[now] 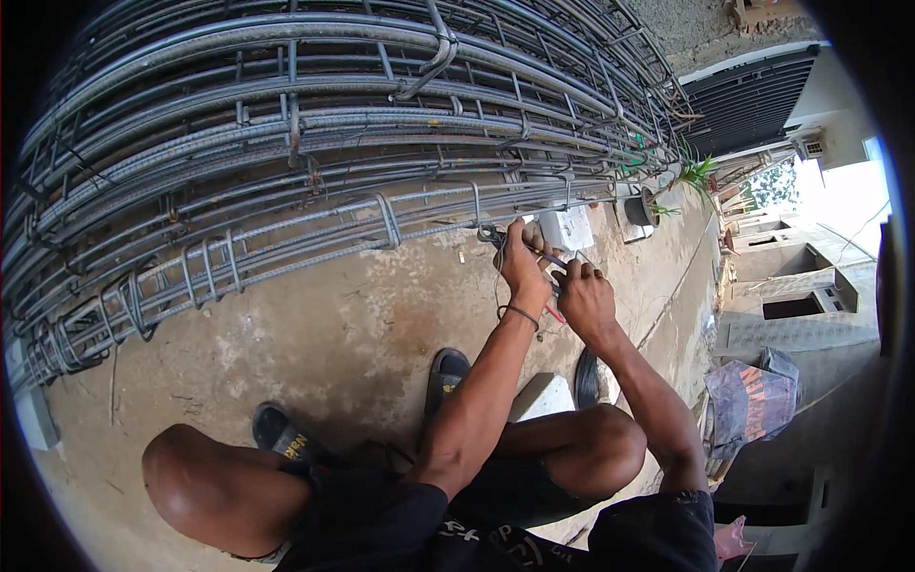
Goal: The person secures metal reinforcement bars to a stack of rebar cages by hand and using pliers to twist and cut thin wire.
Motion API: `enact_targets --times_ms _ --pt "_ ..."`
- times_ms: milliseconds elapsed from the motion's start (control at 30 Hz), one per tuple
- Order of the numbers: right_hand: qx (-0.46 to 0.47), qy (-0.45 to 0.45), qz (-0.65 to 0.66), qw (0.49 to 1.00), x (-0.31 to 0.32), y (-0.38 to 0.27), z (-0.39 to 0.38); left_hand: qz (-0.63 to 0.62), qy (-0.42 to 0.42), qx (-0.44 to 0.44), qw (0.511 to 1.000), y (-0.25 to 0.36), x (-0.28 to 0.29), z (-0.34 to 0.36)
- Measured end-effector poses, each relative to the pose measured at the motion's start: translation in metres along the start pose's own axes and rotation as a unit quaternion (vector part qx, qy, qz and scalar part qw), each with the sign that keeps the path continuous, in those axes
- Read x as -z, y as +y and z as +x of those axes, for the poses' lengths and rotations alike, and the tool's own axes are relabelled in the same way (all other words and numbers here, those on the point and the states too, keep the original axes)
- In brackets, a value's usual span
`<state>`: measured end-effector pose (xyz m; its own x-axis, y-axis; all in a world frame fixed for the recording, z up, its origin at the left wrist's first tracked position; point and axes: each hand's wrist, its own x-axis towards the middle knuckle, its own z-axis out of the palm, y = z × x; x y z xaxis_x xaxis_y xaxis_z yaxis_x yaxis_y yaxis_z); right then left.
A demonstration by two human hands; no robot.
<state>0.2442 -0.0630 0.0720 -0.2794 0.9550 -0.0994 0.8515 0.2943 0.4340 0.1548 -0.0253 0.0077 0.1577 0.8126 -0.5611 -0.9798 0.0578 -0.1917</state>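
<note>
My left hand (524, 265) is closed around thin dark wire (490, 234), whose looped ends stick out past the fingers toward the rebar. Against it, my right hand (585, 297) is closed on a dark hand tool (547, 257). A red handle end (555, 315) shows below, between the two hands; the tool looks like pliers, but its jaws are mostly hidden by the fingers. Just beyond the hands lie the long steel rebar cages (381, 224), with bent stirrups around the bars. A white block (566, 229) sits on the ground close behind my hands.
Stacked rebar cages fill the far left, with bar ends sticking out. A pale block (543, 398) and a dark coil (586, 379) lie near my right knee. A potted plant (643, 208) stands beyond. Unfinished walls and a tarp (750, 400) are at right.
</note>
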Motion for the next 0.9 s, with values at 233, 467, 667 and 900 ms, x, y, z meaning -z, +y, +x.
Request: enact_targets --times_ms 233,467,667,900 --pt "-0.189 -0.429 0.475 0.745 0.023 -0.001 0.013 0.072 -0.124 -0.014 0.99 0.011 0.032 -0.034" --pt "-0.07 -0.42 0.445 0.788 0.035 0.016 0.022 0.081 0.015 0.032 0.996 0.015 0.009 -0.007" --pt "0.005 -0.107 0.3 0.948 0.0 0.01 0.009 0.211 0.237 -0.109 0.942 -0.013 -0.007 0.008" --pt "-0.141 -0.437 0.749 0.478 -0.046 0.014 -0.017 0.236 0.164 -0.205 0.936 0.025 0.088 -0.038"
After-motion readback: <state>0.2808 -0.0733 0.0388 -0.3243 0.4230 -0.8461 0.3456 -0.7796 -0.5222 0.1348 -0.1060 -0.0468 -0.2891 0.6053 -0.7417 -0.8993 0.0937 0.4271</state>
